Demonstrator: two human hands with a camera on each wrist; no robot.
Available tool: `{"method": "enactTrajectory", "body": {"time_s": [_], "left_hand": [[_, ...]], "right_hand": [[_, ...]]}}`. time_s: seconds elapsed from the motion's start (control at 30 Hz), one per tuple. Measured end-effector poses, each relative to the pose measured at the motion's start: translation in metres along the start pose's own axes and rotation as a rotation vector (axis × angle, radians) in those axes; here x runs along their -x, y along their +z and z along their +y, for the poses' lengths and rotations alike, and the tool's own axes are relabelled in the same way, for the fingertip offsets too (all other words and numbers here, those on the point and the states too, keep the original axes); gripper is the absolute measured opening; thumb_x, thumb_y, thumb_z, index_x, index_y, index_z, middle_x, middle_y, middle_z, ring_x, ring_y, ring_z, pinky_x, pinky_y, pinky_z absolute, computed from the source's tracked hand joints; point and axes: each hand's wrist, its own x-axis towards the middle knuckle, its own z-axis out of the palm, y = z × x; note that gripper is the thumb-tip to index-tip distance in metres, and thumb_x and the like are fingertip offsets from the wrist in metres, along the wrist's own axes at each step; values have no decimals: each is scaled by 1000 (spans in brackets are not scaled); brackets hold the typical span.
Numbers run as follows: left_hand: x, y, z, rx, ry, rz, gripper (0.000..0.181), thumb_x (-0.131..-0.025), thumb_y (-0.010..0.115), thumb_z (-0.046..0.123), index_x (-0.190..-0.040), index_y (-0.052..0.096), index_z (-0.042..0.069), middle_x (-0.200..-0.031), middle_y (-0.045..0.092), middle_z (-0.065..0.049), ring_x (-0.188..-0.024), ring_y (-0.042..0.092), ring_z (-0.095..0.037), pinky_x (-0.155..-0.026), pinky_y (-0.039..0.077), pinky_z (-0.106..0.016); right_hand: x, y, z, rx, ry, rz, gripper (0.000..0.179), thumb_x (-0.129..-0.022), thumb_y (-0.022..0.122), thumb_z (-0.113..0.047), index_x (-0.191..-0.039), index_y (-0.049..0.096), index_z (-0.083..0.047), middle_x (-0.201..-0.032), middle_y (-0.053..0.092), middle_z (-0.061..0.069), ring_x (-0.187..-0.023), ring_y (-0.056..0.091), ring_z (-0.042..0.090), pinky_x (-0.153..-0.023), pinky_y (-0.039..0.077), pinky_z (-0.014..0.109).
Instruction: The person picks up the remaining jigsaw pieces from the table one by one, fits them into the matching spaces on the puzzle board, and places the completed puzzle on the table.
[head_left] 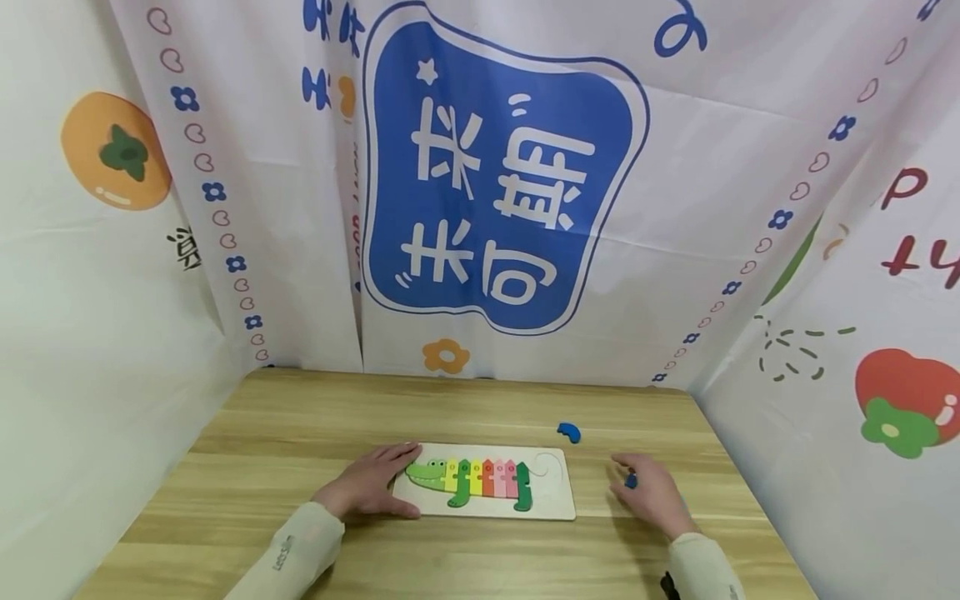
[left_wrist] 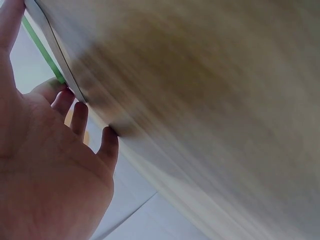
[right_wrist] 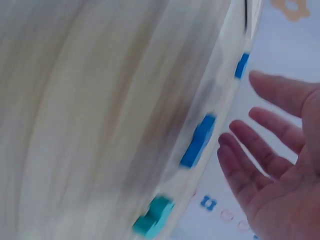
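Note:
A wooden crocodile puzzle board lies on the table, with a green head, several coloured body pieces and two green leg pieces set in it. At its right end shows a bare curled tail outline. My left hand rests at the board's left end, fingers at the upper corner and thumb along the lower edge. My right hand hovers to the right of the board, fingers spread and holding nothing. Close to its fingertips lies a blue puzzle piece, and a teal piece lies near it.
Another blue curved piece lies behind the board's right corner. The wooden table is bounded by printed white cloth at the back and both sides.

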Motion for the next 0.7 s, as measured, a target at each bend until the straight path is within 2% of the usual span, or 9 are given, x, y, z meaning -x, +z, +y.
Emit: {"method": "enactTrajectory", "body": {"time_s": [0.17, 0.4, 0.7], "left_hand": [[0, 1, -1, -9, 12, 8, 110, -79, 77, 70, -162, 35, 11, -168, 34, -13, -151, 31, -47, -116, 29, -71], [1, -1, 1, 10, -17, -3, 109, -79, 79, 68, -163, 34, 13, -169, 32, -9, -154, 29, -42, -119, 28, -68], [1, 3, -2, -5, 2, 10, 111, -79, 75, 73, -163, 34, 14, -169, 32, -9, -153, 29, -43, -119, 27, -69]], "right_hand": [[1, -9, 17, 23, 35, 4, 46, -83, 84, -8, -125, 70, 4, -118, 72, 22, -103, 69, 38, -90, 56, 56], [-1, -4, 22, 3, 12, 13, 29, -77, 88, -5, -105, 78, -5, -107, 77, 13, -98, 71, 31, -89, 57, 55], [-6, 2, 20, 2, 35, 29, 30, -76, 87, -1, -104, 78, -2, -97, 77, 8, -86, 71, 22, -82, 60, 47]]}}
